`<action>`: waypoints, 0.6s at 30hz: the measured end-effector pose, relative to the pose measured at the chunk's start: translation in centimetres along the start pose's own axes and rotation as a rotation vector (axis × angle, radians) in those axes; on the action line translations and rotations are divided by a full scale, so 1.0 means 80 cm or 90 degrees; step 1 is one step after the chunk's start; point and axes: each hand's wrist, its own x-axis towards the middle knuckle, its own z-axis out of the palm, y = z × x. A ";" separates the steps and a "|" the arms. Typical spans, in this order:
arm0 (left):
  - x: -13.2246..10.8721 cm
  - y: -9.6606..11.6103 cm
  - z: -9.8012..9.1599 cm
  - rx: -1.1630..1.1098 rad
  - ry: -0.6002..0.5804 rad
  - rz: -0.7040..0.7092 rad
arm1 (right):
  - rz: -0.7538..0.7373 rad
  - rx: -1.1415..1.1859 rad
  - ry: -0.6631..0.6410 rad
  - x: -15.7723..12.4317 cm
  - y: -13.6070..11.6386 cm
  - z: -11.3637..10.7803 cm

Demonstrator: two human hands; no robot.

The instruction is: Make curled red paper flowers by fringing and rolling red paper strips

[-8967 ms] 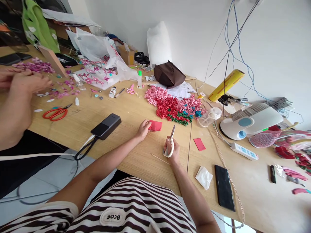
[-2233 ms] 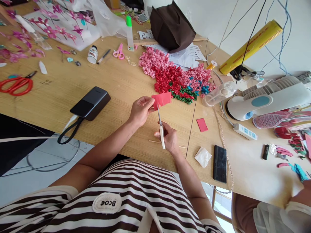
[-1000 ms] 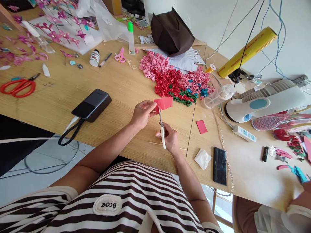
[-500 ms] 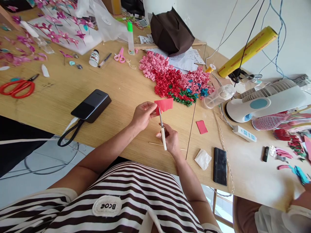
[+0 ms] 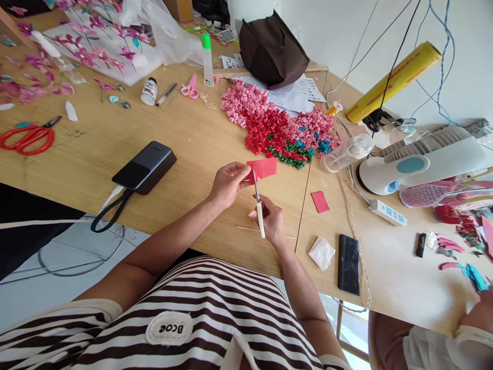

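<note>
Left-hand fingers [image 5: 241, 172] pinch one fringed red paper strip [image 5: 262, 168], right-hand fingers [image 5: 270, 206] grip one pair of scissors [image 5: 261, 218].

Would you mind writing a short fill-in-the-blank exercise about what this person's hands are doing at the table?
1. The left hand pinches a fringed ____ sheet.
2. The right hand grips a cream-handled pair of ____, its tip reaching the sheet.
3. A smaller red rectangle lies on the tabletop to the ____ of the hands.

Missing words: red; scissors; right.
</note>
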 end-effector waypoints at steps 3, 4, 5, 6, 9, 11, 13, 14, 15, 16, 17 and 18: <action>0.000 0.000 0.000 -0.001 0.001 -0.003 | 0.006 0.001 -0.002 -0.001 0.001 0.000; 0.000 0.000 0.000 -0.002 0.003 -0.004 | 0.006 0.002 0.000 -0.001 0.001 0.000; 0.000 0.000 0.000 -0.003 0.004 -0.005 | 0.005 0.004 0.001 -0.001 0.001 0.000; 0.000 0.000 0.000 -0.004 0.006 -0.005 | 0.005 0.006 0.002 -0.001 0.001 0.000; 0.000 0.000 0.000 -0.001 0.003 -0.004 | 0.007 0.010 0.003 0.000 0.001 -0.001; 0.000 -0.001 0.000 -0.001 0.001 -0.003 | 0.010 0.012 0.003 0.001 0.001 -0.001; -0.001 -0.002 0.001 -0.002 0.004 -0.001 | 0.013 0.011 0.003 0.001 0.002 -0.001; -0.001 -0.003 0.001 -0.003 0.008 0.001 | 0.014 0.010 0.002 0.001 0.003 -0.002; -0.002 -0.003 0.001 -0.002 0.011 0.001 | 0.016 0.009 0.001 0.001 0.003 -0.002; -0.002 -0.004 0.002 0.000 0.014 0.001 | 0.016 0.009 0.000 0.001 0.003 -0.002; -0.003 -0.004 0.002 0.002 0.014 0.000 | 0.015 0.008 0.000 0.000 0.004 -0.003; -0.004 -0.004 0.002 0.003 0.015 -0.002 | 0.013 0.008 0.001 0.000 0.004 -0.003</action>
